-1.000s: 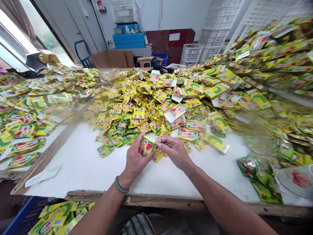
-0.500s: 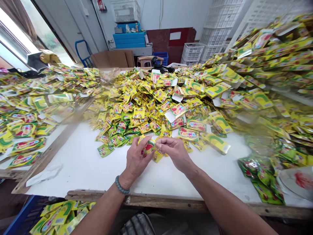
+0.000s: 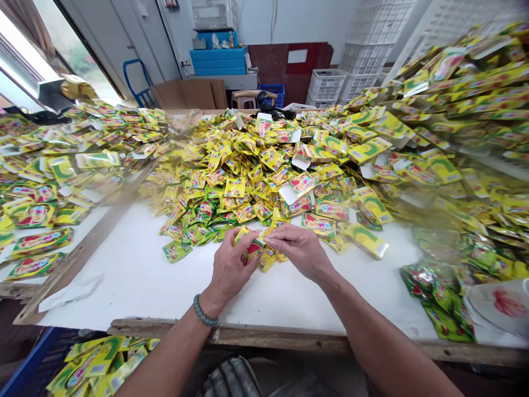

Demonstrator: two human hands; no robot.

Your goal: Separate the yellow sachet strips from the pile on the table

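Observation:
My left hand [image 3: 228, 263], with a beaded bracelet on the wrist, is closed round a small yellow, green and red candy box [image 3: 253, 247] just above the white tabletop [image 3: 173, 295]. My right hand [image 3: 303, 252] pinches at the right end of that box, thumb and fingertips together. Whether anything else is between those fingertips is too small to tell. Right behind both hands rises a heap of small yellow candy packets [image 3: 235, 187], with green packets [image 3: 202, 232] along its front left. Several flat printed boxes [image 3: 318, 222] lie to the right.
Piled boxes stand high at the right [image 3: 467, 105], and more lie left of a wooden divider [image 3: 88, 242]. A floral bowl [image 3: 502, 303] sits at the right edge near green packets [image 3: 446, 320]. Below the left table edge, a blue crate [image 3: 31, 358] holds filled yellow boxes.
Both hands stay at the box with almost the same grip. The right fingertips shift slightly over the box's end. The whole view has tilted a little.

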